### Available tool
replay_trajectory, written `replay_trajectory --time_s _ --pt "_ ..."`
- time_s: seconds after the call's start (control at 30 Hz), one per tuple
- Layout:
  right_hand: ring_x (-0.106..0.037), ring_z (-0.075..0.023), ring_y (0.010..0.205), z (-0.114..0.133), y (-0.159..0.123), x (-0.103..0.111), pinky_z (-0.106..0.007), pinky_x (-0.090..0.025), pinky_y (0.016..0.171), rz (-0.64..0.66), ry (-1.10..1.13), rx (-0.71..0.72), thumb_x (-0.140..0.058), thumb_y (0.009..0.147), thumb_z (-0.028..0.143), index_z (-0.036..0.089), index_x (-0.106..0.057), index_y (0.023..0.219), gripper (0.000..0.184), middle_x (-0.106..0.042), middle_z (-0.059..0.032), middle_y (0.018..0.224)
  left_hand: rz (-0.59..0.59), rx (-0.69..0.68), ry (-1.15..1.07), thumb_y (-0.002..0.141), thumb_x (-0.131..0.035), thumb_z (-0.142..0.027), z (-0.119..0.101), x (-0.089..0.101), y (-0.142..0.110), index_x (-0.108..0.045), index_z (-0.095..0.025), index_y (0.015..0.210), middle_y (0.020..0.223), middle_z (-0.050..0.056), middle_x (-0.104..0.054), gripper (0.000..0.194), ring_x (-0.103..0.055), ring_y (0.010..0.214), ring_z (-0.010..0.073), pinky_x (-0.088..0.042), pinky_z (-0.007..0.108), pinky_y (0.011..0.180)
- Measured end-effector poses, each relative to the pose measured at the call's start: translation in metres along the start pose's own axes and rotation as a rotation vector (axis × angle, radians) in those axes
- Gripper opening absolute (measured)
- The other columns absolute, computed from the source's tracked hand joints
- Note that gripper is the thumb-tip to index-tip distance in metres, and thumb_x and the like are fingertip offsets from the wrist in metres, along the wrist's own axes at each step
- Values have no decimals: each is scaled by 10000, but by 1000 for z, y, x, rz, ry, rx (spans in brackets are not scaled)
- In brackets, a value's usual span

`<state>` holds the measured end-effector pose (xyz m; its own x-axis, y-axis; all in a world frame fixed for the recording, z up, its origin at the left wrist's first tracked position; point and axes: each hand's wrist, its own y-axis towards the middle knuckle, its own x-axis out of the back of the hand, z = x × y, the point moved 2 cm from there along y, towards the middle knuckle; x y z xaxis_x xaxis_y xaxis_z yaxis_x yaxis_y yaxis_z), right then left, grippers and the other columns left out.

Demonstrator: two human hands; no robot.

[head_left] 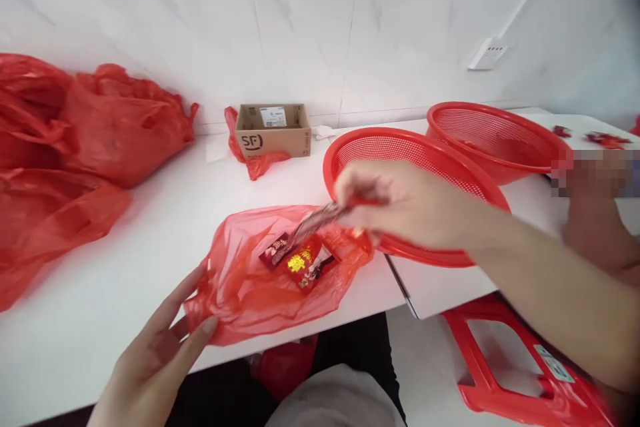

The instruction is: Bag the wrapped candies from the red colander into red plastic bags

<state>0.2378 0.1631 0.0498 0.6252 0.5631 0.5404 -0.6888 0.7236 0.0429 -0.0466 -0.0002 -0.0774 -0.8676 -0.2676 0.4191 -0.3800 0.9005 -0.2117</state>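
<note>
Pinching a dark red packet over a plastic bag

The left hand (165,340) grips the edge of the translucent red plastic bag (240,307) between thumb and fingers. Two printed packets (305,264) lie on it. Right of them, the right hand (385,204) holds the blurred, dark red packet (316,220) above the bag, before the front mesh basket (485,197).

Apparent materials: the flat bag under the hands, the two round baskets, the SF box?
Bag: thin glossy plastic film, see-through and crinkled. Baskets: likely molded plastic, smooth red rims over fine mesh. SF box: probably cardboard, matte brown.
</note>
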Motion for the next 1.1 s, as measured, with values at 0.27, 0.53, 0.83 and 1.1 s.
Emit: replay_trajectory --time_s 0.27,0.53,0.83,1.1 --pt "-638 -262 1062 -13 48 -117 -376 -522 858 139 -296 90 -474 938 260 188 -525 1317 390 -611 -137 1266 -83 -81 -300 828 -676 -419 -36 -11 -18 -412 -318 1467 1531 53 -444 699 -614 1196 255 -588 253 846" --pt "-663 -198 991 -2 9 4 -336 -515 836 -148 -310 60 -492 947 423 255 -648 1132 293 -697 -54 1122 -75 -113 -378 801 -721 -318 -30 -5 -23 -456 -403 1428 1547 12 -423 687 -674 1064 181 -577 178 794" --pt "-567 -139 500 -124 -38 37 -266 -353 436 349 -657 -657 -602 767 220 202 -614 834 70 -669 -66 717 -40 -95 -352 777 -739 -349 -23 -6 -16 -442 -402 1439 1501 22 -488 727 -689 1033 196 -582 197 789" --pt "-637 -127 661 -98 -13 15 -217 -433 532 87 -591 -348 -693 777 194 234 -660 976 206 -697 -5 833 -111 -41 -323 702 -788 -448 -16 -7 -11 -468 -462 1405 1491 -40 -498 773 -659 1109 228 -575 173 777"
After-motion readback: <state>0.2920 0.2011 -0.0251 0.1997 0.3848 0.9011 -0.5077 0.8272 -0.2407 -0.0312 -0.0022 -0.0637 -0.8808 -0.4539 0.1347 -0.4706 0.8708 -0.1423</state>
